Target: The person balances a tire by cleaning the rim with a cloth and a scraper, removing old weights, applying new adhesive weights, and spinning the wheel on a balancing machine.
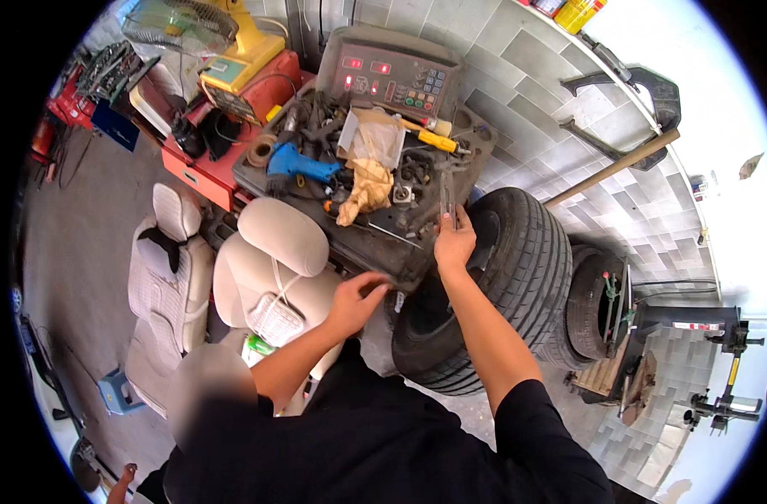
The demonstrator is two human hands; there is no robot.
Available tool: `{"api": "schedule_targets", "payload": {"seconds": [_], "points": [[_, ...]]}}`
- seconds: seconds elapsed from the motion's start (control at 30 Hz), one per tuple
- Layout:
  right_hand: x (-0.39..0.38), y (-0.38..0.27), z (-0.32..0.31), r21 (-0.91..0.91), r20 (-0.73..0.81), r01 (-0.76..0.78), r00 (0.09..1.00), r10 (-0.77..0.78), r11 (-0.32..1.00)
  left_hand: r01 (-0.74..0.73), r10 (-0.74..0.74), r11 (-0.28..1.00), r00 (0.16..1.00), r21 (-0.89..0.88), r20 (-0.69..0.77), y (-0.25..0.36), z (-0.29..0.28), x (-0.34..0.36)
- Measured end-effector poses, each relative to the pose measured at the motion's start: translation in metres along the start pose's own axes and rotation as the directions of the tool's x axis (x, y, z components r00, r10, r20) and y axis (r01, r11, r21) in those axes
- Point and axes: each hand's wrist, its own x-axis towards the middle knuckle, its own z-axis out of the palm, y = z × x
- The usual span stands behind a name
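My right hand (456,242) is closed around the lower end of a long, grey metal tool (447,190) with two narrow parallel arms; its exact kind is unclear. It is held upright at the right side of a dark, cluttered machine top (413,265), beside a large tyre (530,260). My left hand (357,302) hovers near the front edge of that top, fingers loosely curved and thumb apart, with nothing visible in it. On the top lie a blue power tool (304,165), crumpled brown paper (368,189), an open carton (375,139) and a yellow-handled tool (438,139).
A control panel (392,80) with red digits stands behind the tools. Beige car seats (270,252) are at the left, close to my left forearm. More tyres (589,307) stand at the right, below a wooden handle (614,168). Another person's hand (129,473) shows at lower left.
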Motion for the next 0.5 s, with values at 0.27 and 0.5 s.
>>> {"api": "schedule_targets", "payload": {"seconds": [0.27,0.5], "points": [[0.033,0.041,0.052,0.057,0.046,-0.032,0.998,0.030,0.998,0.106,-0.112,0.992,0.989,-0.069,-0.094,0.013,-0.055,-0.041],[0.026,0.020,0.029,-0.481,0.076,0.142,0.990,-0.121,0.865,-0.321,0.322,0.919,0.946,0.231,0.034,0.096,-0.053,0.075]]}}
